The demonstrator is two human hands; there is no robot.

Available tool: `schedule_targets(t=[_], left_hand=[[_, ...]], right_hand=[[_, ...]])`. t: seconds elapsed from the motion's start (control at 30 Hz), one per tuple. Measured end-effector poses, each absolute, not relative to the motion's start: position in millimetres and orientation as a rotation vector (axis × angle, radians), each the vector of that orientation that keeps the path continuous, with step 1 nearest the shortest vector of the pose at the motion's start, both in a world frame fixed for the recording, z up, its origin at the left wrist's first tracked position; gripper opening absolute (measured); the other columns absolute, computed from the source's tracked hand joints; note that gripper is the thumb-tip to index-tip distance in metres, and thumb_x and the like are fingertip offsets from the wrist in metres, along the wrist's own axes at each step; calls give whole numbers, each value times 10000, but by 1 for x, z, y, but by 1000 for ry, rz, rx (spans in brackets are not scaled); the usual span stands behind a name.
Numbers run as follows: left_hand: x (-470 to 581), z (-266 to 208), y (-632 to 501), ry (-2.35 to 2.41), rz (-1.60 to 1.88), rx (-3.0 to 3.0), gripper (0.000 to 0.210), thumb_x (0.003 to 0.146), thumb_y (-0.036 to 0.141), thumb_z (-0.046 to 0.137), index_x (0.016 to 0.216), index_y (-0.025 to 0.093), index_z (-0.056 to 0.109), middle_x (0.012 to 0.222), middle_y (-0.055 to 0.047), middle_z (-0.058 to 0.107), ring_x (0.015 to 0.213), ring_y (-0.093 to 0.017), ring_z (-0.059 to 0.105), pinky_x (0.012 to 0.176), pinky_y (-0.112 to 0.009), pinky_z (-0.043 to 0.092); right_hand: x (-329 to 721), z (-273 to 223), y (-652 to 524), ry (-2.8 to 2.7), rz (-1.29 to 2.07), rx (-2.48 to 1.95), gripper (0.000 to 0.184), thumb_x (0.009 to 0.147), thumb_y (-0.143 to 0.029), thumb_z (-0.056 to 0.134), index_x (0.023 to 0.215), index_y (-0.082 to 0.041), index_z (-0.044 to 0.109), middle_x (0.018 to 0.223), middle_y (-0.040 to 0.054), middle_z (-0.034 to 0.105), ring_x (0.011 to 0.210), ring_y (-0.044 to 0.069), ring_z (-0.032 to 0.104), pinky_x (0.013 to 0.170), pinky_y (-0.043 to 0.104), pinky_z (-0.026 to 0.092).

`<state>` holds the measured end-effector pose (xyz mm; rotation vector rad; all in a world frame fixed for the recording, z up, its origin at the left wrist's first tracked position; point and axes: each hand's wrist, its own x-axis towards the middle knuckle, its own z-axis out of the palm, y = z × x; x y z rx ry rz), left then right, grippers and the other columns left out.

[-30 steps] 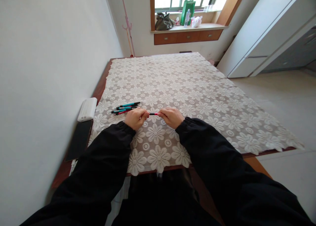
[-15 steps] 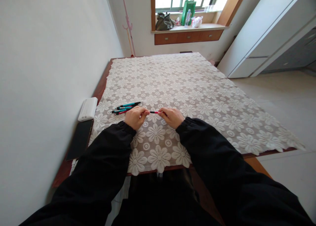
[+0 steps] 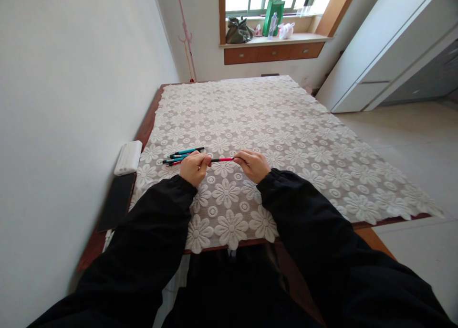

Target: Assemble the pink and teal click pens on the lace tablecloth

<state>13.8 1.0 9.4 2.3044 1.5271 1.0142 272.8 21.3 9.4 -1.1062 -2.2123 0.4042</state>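
Head view: the fingers of the left hand (image 3: 195, 168) and right hand (image 3: 254, 165) are pinched on opposite ends of a black-and-red pen (image 3: 225, 159), its middle exposed between them. An uneven pull or twist could make it slip; a drifting left hand might scatter the pens (image 3: 185, 151) just beyond its fingers on the worktop (image 3: 148, 123)

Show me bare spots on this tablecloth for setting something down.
The tablecloth is bare from the loose pens to its far edge, rightward from the right hand, and between the sleeves. It's crowded around the left hand and pens; a white device and black flat object sit beside the wall.
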Motion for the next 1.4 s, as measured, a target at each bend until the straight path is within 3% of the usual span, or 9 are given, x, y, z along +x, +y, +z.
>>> schedule_targets(t=[0.13,0.27,0.33,0.5,0.7,0.87,1.0,1.17,1.4], left_hand=[[13,6,3,1540,959,2336,456,1069,432,441,798,217,738,741,-62,705,832,-233,630,764,-364,477],[14,-2,8,1550,960,2276,318,1029,434,559,1050,208,782,949,-72,766,878,-223,668,800,-348,516],[14,-4,9,1544,947,2255,293,1011,430,603,1093,220,791,937,-63,760,866,-216,681,811,-339,529],[15,-5,7,1503,889,2285,262,980,423,666,1106,252,820,878,-44,739,836,-206,697,816,-327,544],[17,-1,4,1358,786,2371,255,980,409,676,1134,265,819,959,-50,776,923,-215,720,901,-336,561],[19,3,3,1431,866,2384,241,1005,395,631,1059,236,804,1010,-62,804,1010,-240,709,970,-371,559],[17,4,4,1600,987,2391,273,996,335,611,1188,205,755,1191,-92,785,1190,-286,665,1109,-439,502],[13,-8,7,1819,775,2397,619,970,377,607,1529,121,532,1605,-182,533,1529,-377,432,1283,-542,319],[11,-17,8,1907,648,2393,541,976,283,517,1506,187,568,1621,-150,527,1521,-378,455,1284,-577,299]], right_hand=[[274,10,25,-2224,505,-1184,303,1050,-362,501,903,-213,720,850,48,712,784,182,613,744,293,420],[277,11,29,-2252,407,-1177,220,1021,-316,550,1052,-217,745,1007,88,752,966,228,642,871,328,458],[279,12,30,-2278,341,-1169,226,1024,-317,550,1096,-223,743,1069,101,763,1046,251,636,947,361,456],[280,8,32,-2357,335,-1112,244,1011,-325,587,1181,-215,721,1123,100,772,1068,256,650,992,381,450],[274,6,23,-2494,579,-917,329,1075,-322,446,1273,-226,690,1209,92,764,1022,205,693,865,307,479],[286,15,32,-2568,357,-1113,262,912,-169,544,1099,-207,725,1103,97,760,1024,243,665,919,348,458],[308,24,46,-2518,235,-1337,279,836,-120,562,1049,-206,719,1100,99,745,1035,260,640,903,361,448],[328,23,57,-2501,189,-1521,227,852,-135,585,1007,-200,738,1095,107,738,1029,265,639,867,360,455],[337,19,61,-2486,144,-1642,230,900,-152,584,1043,-214,754,1137,105,752,1038,268,657,848,368,459]])
